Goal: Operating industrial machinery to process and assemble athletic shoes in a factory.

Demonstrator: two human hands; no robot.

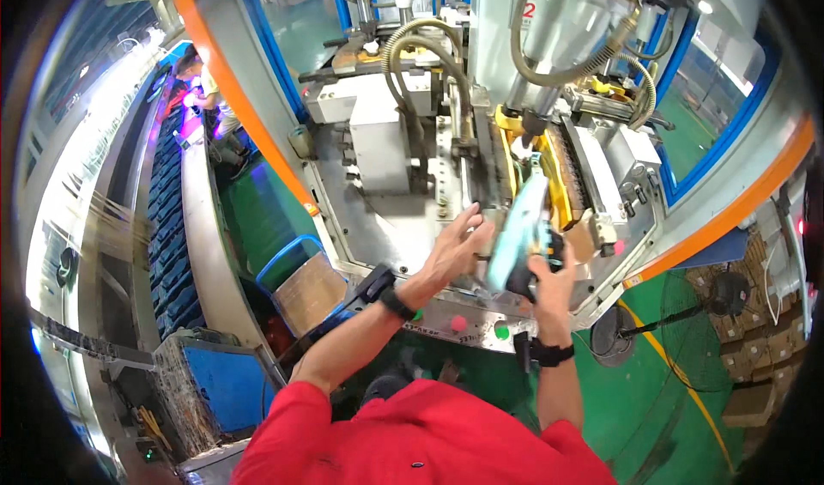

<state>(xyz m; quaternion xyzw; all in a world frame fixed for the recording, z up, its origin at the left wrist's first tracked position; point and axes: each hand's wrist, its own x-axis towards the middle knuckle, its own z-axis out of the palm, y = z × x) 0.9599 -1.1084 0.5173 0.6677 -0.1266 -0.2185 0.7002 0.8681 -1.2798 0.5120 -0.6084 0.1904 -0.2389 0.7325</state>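
Observation:
A black shoe with a pale teal sole (515, 232), blurred by motion, is tilted in front of the machine's right-hand station. My right hand (554, 283) grips it by its black part. Just left of the shoe, my left hand (455, 249) has its fingers stretched out and apart, holding nothing. Beyond the shoe stands a yellow clamp fixture (562, 180) under a metal press head (536, 81). Dark wrist bands circle both my wrists.
A second station with a grey metal block (382, 146) stands left of the fixture, with ribbed hoses above. Orange-edged frame posts flank the machine. At left are a cart with a brown board (309, 292) and a conveyor. A black fan (730, 296) stands right, near stacked cartons.

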